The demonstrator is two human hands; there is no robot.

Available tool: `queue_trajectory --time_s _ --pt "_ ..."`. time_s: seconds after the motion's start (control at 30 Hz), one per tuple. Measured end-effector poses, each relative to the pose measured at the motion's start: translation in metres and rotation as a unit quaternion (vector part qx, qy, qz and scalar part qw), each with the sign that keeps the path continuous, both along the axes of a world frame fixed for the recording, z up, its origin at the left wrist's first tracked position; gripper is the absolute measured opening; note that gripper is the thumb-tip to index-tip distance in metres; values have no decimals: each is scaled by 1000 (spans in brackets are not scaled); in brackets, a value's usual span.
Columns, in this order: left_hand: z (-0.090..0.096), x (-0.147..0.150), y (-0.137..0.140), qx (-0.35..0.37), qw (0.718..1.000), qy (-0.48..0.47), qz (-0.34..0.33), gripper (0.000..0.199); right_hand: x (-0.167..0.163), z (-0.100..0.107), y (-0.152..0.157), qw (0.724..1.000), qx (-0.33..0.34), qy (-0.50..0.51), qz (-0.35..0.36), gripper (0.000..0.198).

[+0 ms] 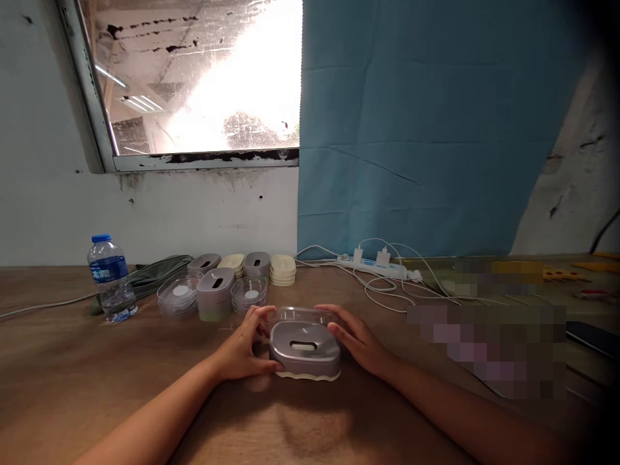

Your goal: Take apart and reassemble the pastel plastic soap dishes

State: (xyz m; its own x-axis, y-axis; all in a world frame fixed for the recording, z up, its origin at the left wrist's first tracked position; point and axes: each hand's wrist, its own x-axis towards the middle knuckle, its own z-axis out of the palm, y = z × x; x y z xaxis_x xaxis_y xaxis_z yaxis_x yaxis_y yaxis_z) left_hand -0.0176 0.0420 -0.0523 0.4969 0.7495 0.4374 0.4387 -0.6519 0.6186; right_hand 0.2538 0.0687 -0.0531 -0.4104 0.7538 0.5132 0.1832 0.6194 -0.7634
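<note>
In front of me on the table stands a small rounded plastic box with a grey slotted top point(304, 337) and a cream wavy edge point(310, 376) showing along its bottom. Behind the grey top rises a clear plastic piece point(298, 314); how it joins the box cannot be made out. My left hand point(247, 349) grips the left side, thumb at the front corner and fingers curled by the clear piece. On the right side my right hand point(363, 339) has its fingers along the clear piece's rim and its thumb against the grey top.
Behind the box stand stacked grey slotted tops point(216, 294), clear trays point(180, 294) and cream pieces point(283, 269). A water bottle point(110, 281) stands left beside dark green cloth point(159, 274). A power strip point(372, 266) and loose white cables lie back right; a blurred patch covers things farther right.
</note>
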Motion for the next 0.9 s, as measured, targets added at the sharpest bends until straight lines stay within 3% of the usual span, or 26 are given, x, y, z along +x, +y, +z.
queue_trajectory --time_s 0.13,0.23,0.37,0.53,0.77,0.9 --pt "1 -1 0 -2 1000 8 -25 79 1 -8 20 969 -135 197 -67 40" --pt "3 -1 -2 24 999 19 -20 61 7 -12 35 948 -162 254 -106 37" --pt "7 0 -5 128 990 61 24 45 15 -7 41 926 -185 303 -128 29" --pt "11 2 -6 280 952 101 73 43 11 7 24 927 -211 296 -95 28" --pt "19 4 -10 413 887 204 -25 42 -3 13 2 935 -281 215 -4 21" --pt "22 6 -12 445 871 207 -29 34 -6 15 -3 932 -301 205 3 22"
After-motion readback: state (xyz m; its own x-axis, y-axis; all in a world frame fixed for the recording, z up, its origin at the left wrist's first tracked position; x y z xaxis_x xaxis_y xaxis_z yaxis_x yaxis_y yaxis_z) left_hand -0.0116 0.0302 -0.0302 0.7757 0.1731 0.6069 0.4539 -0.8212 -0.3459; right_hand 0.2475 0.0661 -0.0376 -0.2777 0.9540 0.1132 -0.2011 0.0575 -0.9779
